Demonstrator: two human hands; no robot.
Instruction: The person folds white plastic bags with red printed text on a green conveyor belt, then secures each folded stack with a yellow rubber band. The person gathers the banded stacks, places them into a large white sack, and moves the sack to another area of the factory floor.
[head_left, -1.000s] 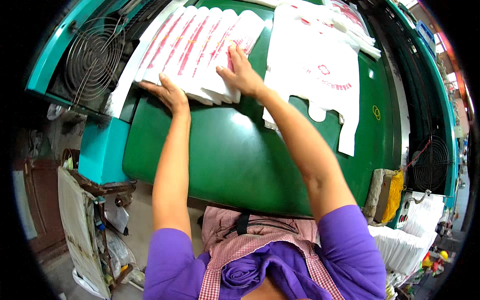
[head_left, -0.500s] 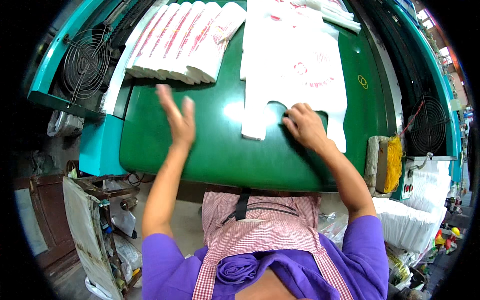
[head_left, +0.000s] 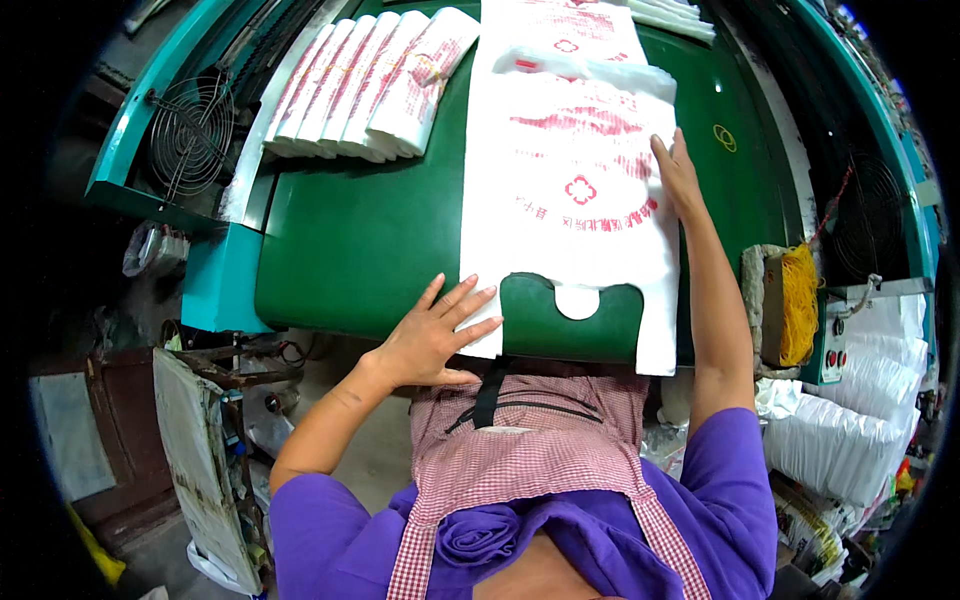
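Note:
A stack of white plastic carrier bags [head_left: 570, 165] with red print lies flat on the green table [head_left: 360, 240]. Its two handles point toward me, with a rounded cut-out and a small white tab between them. My left hand [head_left: 435, 335] is spread open, its fingers over the left handle [head_left: 482, 320] near the table's front edge. At the stack's right edge, my right hand [head_left: 680, 180] rests with its fingers stretched out and pointing away from me. Behind this stack, more printed white bags [head_left: 570, 20] reach toward the far end.
Several folded bundles of white bags [head_left: 365, 85] lie in a row at the far left. Two yellow rubber bands [head_left: 725, 138] lie on the right of the table. A hank of yellow bands [head_left: 797, 305] hangs at the right corner. Round fan guards [head_left: 190, 135] flank the table.
The stack of bags has come toward me, its handles now at the front edge. My left hand moved from the air onto the left handle; my right went from the cut-out to the right edge.

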